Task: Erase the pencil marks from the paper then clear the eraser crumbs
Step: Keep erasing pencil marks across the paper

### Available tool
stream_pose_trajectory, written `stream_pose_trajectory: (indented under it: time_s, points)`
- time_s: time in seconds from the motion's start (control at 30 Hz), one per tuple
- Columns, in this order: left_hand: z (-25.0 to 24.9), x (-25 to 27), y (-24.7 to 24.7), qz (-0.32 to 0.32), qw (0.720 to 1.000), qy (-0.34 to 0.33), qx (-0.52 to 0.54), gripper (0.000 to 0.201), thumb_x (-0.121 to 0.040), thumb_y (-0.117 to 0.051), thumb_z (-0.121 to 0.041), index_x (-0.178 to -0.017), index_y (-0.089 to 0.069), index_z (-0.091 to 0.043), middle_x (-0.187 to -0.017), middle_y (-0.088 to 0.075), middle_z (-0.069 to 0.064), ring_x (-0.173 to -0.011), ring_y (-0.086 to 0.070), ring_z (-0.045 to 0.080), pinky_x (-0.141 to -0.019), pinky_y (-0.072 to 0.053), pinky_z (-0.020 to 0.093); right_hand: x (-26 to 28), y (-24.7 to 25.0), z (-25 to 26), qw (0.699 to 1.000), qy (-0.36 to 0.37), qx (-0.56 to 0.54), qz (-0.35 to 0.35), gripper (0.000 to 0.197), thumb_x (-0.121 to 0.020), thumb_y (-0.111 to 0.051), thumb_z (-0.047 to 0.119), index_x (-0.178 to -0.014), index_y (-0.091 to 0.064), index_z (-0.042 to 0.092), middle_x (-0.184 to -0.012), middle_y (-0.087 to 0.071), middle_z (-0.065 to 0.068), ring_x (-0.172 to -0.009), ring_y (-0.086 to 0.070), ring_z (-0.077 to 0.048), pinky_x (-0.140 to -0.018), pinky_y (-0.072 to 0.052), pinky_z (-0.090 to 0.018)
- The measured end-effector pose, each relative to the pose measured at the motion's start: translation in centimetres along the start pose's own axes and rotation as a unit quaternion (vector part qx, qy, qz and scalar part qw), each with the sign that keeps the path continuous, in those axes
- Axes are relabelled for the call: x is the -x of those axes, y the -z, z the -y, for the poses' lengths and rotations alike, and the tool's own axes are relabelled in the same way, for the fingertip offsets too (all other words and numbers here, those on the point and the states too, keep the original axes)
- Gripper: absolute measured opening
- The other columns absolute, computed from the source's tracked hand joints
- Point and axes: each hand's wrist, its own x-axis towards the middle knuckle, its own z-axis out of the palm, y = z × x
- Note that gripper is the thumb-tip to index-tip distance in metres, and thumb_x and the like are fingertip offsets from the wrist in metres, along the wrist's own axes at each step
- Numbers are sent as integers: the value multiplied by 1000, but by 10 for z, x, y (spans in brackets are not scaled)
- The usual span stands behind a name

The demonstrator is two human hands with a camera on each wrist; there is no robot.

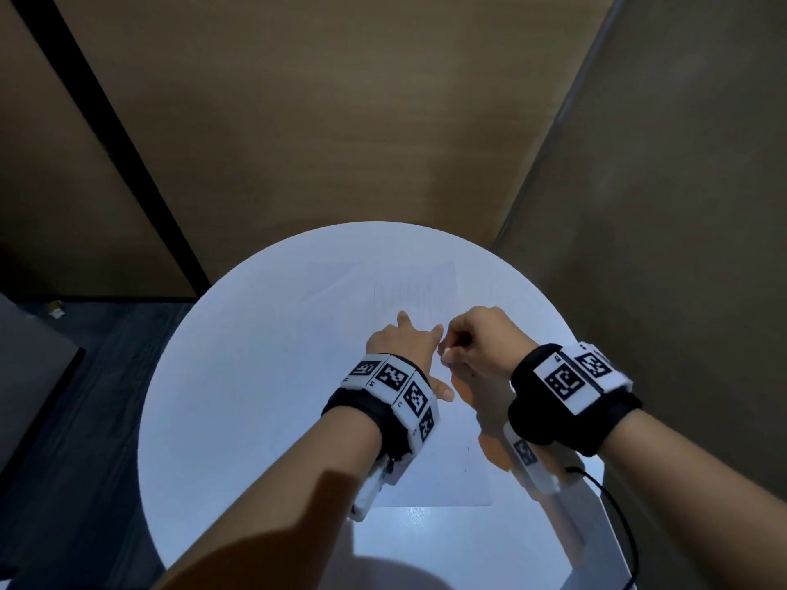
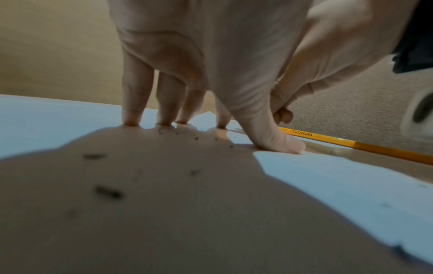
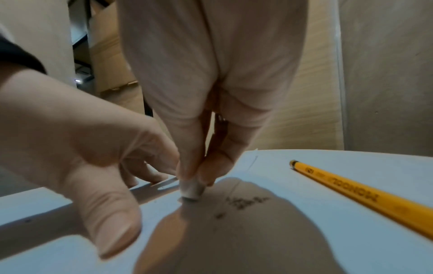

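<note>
A white sheet of paper lies on the round white table. My left hand rests spread on the paper, fingertips and thumb pressing it flat. Just to its right, my right hand pinches a small white eraser between thumb and fingers, its dirty end on the paper. Dark eraser crumbs lie scattered beside the eraser, and more crumbs sit near the left fingertips. Faint pencil marks show further up the sheet.
A yellow pencil lies on the table to the right of the eraser, also seen behind the left thumb as the pencil. Brown wall panels rise behind the table. A black cable hangs from the right wrist.
</note>
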Motion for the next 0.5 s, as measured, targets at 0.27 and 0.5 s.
stream_pose_trajectory:
  time_s: [0.27,0.5]
  points:
    - [0,6,-5,-17,1000,18,6,93,-77,-60,-66,-148,-10,-31,-158,-5,12,-129,-42,32,-81,-40,36,-9,0,4,999,-7,17,-29,8,-85,-64,9,-90,-69,6,-97,-69,-8,-94,-61,-20,-77,-45,-23]
    - [-3,4,-5,8,999,32,15,106,-76,-62,-66,-151,5,-30,-159,7,11,-142,-18,35,-99,-39,47,-14,25,12,999,-10,2,-32,8,-83,-67,12,-89,-69,6,-68,-57,5,-64,-50,-5,-54,-36,-12]
